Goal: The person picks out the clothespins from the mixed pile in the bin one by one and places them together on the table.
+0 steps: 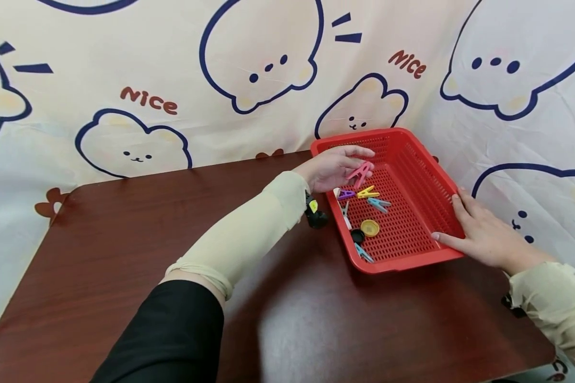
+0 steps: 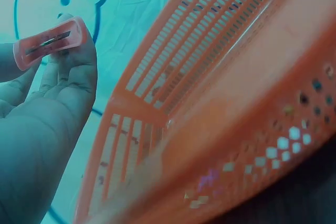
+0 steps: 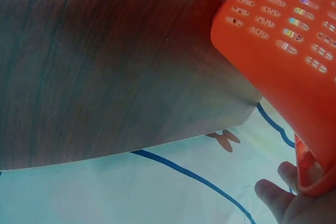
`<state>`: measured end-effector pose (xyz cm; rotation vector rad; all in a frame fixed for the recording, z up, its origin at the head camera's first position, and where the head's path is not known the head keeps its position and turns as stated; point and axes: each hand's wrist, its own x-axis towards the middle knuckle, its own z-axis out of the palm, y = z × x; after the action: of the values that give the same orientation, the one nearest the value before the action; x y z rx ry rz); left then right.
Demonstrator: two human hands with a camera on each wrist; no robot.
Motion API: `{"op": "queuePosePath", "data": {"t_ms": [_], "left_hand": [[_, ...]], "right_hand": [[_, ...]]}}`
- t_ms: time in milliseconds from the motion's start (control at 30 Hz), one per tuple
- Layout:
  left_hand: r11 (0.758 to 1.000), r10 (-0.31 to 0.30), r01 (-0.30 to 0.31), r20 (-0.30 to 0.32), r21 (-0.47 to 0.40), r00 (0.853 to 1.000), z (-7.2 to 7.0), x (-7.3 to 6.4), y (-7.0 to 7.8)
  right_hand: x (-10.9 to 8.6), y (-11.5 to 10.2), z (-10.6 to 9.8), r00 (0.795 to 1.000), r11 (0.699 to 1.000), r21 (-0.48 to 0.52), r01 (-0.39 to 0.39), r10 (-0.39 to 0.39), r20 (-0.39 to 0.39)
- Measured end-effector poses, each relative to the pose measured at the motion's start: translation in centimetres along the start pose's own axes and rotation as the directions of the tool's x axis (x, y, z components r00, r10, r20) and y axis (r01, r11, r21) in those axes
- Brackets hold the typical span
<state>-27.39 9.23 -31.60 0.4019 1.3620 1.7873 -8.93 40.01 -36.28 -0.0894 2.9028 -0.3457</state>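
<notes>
My left hand (image 1: pixel 329 168) pinches a pink clothespin (image 1: pixel 360 173) over the left part of a red perforated plastic basket (image 1: pixel 404 263). In the left wrist view the clothespin (image 2: pixel 50 41) sits between thumb and fingers, its metal spring showing. My right hand (image 1: pixel 491 236) grips the basket's right rim, thumb over the inner side. Along the basket's left side lie a purple clothespin (image 1: pixel 346 194), a yellow clothespin (image 1: pixel 368 192), a blue clothespin (image 1: pixel 379 205), another blue clothespin (image 1: pixel 363 253), a yellow round cap (image 1: pixel 370 228) and a black round cap (image 1: pixel 357 236).
The basket is at the right end of a dark brown wooden table (image 1: pixel 139 250). A cartoon-printed cloth (image 1: pixel 249 127) hangs behind the table and along its right side. White and grey small items (image 1: pixel 346 217) lie against the basket's left wall.
</notes>
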Motion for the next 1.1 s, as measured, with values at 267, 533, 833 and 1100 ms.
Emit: {"op": "queuePosePath", "data": {"t_ms": [267, 533, 833, 1100], "left_hand": [[0.998, 0.035, -0.039, -0.102, -0.04, 0.994, -4.7, -3.8, 0.5], [0.999, 0.043, -0.046, -0.176, -0.01, 0.983, -9.9, -8.6, 0.5], [0.997, 0.046, -0.057, -0.207, -0.048, 0.977, -13.0, -11.1, -1.1], [0.991, 0.026, -0.063, -0.287, -0.12, 0.958, -16.7, -13.2, -3.0]], "right_hand": [[0.0, -0.3, 0.4, 1.0, 1.0, -0.006, -0.008, 0.008, 0.01], [0.0, 0.0, 0.1, 1.0, 1.0, 0.002, 0.003, -0.003, 0.006], [0.1, 0.0, 0.3, 1.0, 1.0, 0.004, -0.008, 0.008, 0.015], [0.0, 0.0, 0.2, 1.0, 1.0, -0.006, -0.004, 0.005, 0.012]]}}
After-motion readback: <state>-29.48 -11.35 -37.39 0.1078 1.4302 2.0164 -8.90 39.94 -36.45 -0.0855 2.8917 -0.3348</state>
